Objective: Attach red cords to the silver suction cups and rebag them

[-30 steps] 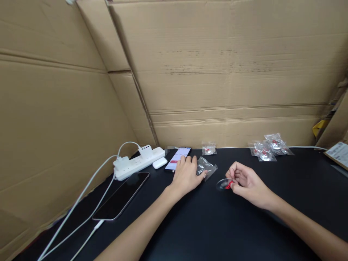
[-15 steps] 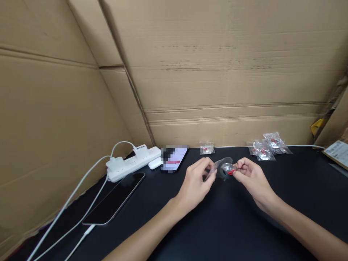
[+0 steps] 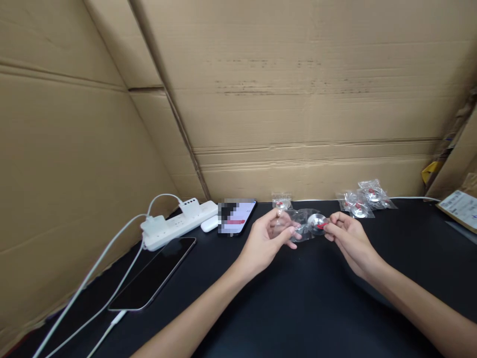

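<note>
My left hand (image 3: 266,239) holds a clear plastic bag (image 3: 300,219) between thumb and fingers, with some fingertips showing through the film. At the bag's right end is a shiny silver metal disc (image 3: 315,222) with a raised centre and a red cord or strip. My right hand (image 3: 346,238) pinches the disc at its right side, where the red part lies. Whether the disc's left edge still sits within the bag I cannot tell. Both hands are raised a little over the black tabletop (image 3: 298,308).
Behind my left hand lies one bagged silver disc (image 3: 281,203); several more bagged discs (image 3: 359,210) lie at the back right. A power strip (image 3: 181,226), a white case (image 3: 209,224), a phone (image 3: 236,216) and a tablet (image 3: 154,276) are on the left. Cardboard (image 3: 261,119) walls the table.
The disc and my right hand have shifted slightly right and up. The plastic bag now stretches out flatter between my hands, and my left fingers have spread somewhat.
</note>
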`<state>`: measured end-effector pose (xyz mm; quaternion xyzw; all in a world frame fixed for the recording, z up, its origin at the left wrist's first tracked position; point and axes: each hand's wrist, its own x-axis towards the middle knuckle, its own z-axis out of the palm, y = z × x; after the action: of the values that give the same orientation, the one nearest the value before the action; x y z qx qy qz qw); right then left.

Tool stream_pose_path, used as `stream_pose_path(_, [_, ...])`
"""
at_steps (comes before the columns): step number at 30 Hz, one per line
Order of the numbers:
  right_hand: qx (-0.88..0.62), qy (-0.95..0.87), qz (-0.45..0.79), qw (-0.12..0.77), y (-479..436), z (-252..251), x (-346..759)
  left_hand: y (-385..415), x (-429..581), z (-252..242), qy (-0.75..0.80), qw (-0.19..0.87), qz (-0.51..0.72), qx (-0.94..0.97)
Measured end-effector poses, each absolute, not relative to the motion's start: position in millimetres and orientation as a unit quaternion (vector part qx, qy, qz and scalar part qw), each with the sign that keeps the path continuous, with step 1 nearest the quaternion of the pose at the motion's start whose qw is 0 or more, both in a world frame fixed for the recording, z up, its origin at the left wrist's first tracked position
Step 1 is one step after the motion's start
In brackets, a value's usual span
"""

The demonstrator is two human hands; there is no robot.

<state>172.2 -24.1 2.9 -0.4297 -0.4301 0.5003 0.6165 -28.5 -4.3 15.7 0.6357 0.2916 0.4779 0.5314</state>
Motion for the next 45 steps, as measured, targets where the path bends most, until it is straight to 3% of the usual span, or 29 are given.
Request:
stream_pose_path(15, [-0.41, -0.54, 0.518, 0.522, -28, 10, 172, -11, -35, 20, 0.228, 0.698, 0.33, 0.593])
stream_pose_path(26, [-0.443, -0.582, 0.466, 0.498, -28, 7, 173, -24, -18, 5, 0.208, 0.717, 0.39, 0.539])
stream_pose_path(45, [-0.358, -0.613, 0.546, 0.446, -36, 14, 171, -29, -16, 10, 0.194, 0.775, 0.391, 0.457])
